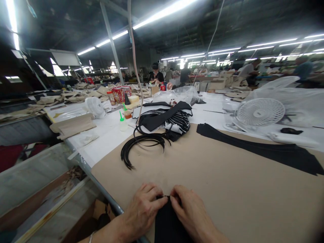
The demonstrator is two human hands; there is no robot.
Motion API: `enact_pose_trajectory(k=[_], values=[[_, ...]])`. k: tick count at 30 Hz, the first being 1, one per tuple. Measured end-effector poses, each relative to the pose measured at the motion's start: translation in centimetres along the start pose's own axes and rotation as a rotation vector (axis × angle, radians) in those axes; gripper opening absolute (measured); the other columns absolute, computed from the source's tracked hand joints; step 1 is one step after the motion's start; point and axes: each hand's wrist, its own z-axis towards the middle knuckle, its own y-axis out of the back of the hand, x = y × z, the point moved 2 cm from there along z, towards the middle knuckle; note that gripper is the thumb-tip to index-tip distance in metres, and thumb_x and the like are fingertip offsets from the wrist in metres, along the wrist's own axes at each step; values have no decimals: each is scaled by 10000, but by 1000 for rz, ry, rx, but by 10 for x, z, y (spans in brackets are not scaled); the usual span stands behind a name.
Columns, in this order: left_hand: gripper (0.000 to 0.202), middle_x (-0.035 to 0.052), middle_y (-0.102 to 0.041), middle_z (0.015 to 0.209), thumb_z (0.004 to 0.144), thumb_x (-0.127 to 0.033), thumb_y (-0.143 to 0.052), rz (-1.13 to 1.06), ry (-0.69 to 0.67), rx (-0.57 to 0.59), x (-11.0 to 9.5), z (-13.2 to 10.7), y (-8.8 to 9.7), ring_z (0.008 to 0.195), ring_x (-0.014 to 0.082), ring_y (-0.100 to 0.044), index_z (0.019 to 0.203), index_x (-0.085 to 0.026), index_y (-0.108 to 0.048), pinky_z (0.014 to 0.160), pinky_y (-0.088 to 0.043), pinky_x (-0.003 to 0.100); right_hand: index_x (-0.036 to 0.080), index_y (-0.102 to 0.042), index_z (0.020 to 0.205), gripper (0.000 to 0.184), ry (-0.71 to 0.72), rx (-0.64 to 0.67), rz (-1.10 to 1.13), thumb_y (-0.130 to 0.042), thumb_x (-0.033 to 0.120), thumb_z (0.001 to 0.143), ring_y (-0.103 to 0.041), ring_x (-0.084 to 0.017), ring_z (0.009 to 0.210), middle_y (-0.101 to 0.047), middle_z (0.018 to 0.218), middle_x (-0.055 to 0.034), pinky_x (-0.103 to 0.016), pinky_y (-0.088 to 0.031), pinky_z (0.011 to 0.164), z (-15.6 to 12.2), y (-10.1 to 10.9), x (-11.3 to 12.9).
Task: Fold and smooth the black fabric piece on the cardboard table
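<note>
A black fabric piece (168, 222) lies on the tan sheet (222, 189) at the near edge of the table. My left hand (148, 206) pinches its far end from the left, thumb pointing right. From the other side, my right hand (188, 206) grips the same end, its fingers curled and close to my left thumb. Just beyond them rests a bundle of thin black strips (141, 143), curved in an arc. Behind the strips is a pile of black pieces (167, 116), some with white stripes showing. What lies under my fingertips is hidden.
A stack of long black pieces (258, 148) lies at right, near a white fan (260, 113). Bottles with green tips (123, 123), a smaller fan (95, 107) and a red box (121, 93) stand at back left. Bins (53, 202) sit below the table's left edge. People work farther back.
</note>
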Motion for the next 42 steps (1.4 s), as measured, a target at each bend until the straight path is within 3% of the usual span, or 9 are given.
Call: enact_pose_trajectory(k=[10, 18, 24, 33, 39, 42], values=[[350, 58, -603, 1028, 902, -91, -391, -47, 43, 41, 1, -1, 0, 952, 220, -490, 1160, -217, -592, 859, -461, 388, 220, -584, 1020, 227, 174, -15, -30, -469, 85, 879, -538, -231, 946, -583, 991, -47, -377, -375, 824, -15, -10, -11], [333, 46, -623, 1088, 930, -128, -401, -21, 32, 75, 10, -4, 7, 1045, 202, -493, 1182, -240, -589, 929, -442, 369, 237, -548, 1109, 296, 316, -58, -152, -417, 58, 914, -503, -229, 885, -552, 958, -49, -368, -375, 764, -21, -20, -17], [323, 39, -619, 1146, 936, -151, -401, 105, -56, 122, 13, -6, 11, 1059, 213, -487, 1205, -227, -564, 920, -399, 380, 237, -537, 1154, 311, 334, -32, -162, -399, 65, 935, -505, -212, 874, -540, 950, -45, -353, -365, 751, -21, -20, -17], [349, 26, -598, 1181, 914, -120, -425, 188, -71, 110, 13, -9, 8, 1107, 218, -467, 1219, -235, -547, 949, -350, 377, 212, -519, 1213, 369, 336, -20, -203, -418, 40, 903, -499, -216, 887, -545, 976, -57, -350, -342, 747, -22, -18, -14], [338, 23, -596, 1174, 913, -134, -444, 219, -86, 87, 11, -9, 11, 1113, 213, -466, 1216, -238, -553, 944, -357, 366, 206, -530, 1209, 421, 367, -74, -244, -471, 36, 828, -484, -204, 885, -564, 982, -39, -343, -316, 757, -25, -17, -14], [332, 23, -590, 1182, 914, -148, -456, 226, -85, 97, 11, -9, 11, 1116, 215, -462, 1218, -239, -553, 949, -354, 366, 187, -539, 1205, 452, 422, -172, -354, -522, 48, 775, -477, -194, 851, -574, 957, -28, -345, -300, 749, -25, -18, -12]])
